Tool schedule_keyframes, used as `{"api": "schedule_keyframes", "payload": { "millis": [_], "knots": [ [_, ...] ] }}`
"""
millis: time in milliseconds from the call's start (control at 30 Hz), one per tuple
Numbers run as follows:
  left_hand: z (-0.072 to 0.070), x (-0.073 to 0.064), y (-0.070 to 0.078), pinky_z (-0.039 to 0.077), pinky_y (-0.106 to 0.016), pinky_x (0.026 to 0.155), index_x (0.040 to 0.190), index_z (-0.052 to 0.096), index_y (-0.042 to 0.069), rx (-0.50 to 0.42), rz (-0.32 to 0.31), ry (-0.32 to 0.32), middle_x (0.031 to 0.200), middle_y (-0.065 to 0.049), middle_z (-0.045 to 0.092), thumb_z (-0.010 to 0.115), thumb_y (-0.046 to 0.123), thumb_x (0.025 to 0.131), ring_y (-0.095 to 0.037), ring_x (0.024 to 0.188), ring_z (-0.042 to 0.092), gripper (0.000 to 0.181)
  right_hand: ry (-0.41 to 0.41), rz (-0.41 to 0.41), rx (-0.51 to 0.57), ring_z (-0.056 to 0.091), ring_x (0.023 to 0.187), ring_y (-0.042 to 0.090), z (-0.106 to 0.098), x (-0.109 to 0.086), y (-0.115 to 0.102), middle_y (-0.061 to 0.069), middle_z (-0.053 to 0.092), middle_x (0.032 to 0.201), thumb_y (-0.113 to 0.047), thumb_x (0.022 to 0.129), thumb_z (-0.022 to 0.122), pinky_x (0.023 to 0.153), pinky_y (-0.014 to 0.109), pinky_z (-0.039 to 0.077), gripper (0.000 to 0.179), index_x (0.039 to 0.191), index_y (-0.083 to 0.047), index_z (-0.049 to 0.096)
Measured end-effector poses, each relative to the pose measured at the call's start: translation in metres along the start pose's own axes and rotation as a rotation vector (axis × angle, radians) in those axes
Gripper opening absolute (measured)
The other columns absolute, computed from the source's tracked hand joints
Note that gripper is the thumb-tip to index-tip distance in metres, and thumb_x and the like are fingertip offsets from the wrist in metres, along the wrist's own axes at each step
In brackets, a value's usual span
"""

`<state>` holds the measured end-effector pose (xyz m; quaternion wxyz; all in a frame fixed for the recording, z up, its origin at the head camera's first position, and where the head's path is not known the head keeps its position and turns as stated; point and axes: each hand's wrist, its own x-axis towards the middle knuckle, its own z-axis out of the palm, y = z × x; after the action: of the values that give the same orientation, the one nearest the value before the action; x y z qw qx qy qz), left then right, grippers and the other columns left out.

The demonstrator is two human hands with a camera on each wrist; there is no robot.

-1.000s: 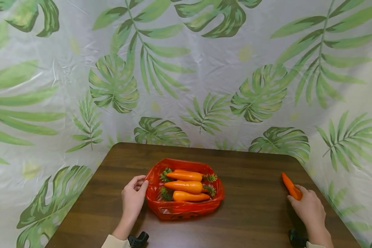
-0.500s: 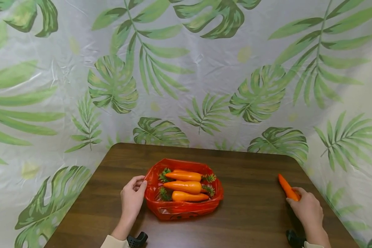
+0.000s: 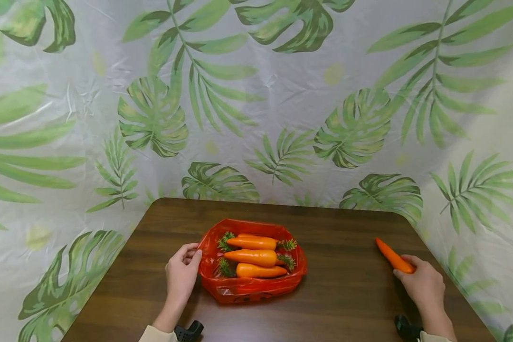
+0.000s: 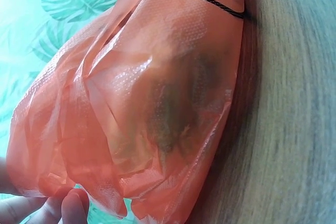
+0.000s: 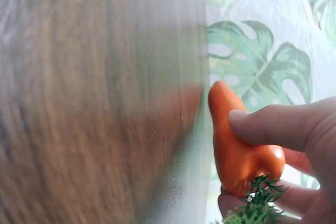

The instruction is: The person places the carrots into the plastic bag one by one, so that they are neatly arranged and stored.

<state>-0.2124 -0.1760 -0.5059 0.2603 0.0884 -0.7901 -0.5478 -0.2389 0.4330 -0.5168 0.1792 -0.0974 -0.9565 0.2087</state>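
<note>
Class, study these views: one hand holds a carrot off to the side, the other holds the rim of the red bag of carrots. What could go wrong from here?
1. The red bag is thin and soft; the left hand only pinches its rim, so it may sag or slide.
2. Three carrots already fill the bag, so another could roll out.
3. The right hand grips the loose carrot at its leafy end; it could slip.

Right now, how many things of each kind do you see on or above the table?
Toy carrots: 4, with 3 in the red plastic bag and 1 held by the right hand.
Red plastic bags: 1, its edge pinched by the left hand.
Total: 5.
</note>
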Motion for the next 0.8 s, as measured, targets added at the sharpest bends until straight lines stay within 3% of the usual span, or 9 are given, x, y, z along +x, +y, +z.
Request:
{"api": "schedule_keyframes", "payload": {
  "millis": [267,800],
  "knots": [
    [0.000,0.000,-0.001,0.051,-0.022,0.061,0.106,0.076,0.011,0.007,0.008,0.013,0.085,-0.005,0.071,0.072,0.012,0.093,-0.019,0.072,0.061,0.013,0.062,-0.050,0.040,0.060,0.077,0.037,0.001,-0.003,-0.006,0.025,0.068,0.102,-0.023,0.080,0.084,0.060,0.045,0.038,0.048,0.121,-0.004,0.069],
    [-0.001,0.000,-0.003,0.051,-0.022,0.061,0.106,0.076,0.010,0.004,0.017,0.015,0.085,-0.005,0.071,0.072,0.011,0.093,-0.019,0.072,0.061,0.013,0.058,-0.050,0.161,0.061,0.081,0.030,-0.003,-0.005,-0.025,0.021,0.072,0.108,-0.031,0.081,0.086,0.062,0.036,0.037,0.052,0.125,-0.010,0.070]
  ]
}}
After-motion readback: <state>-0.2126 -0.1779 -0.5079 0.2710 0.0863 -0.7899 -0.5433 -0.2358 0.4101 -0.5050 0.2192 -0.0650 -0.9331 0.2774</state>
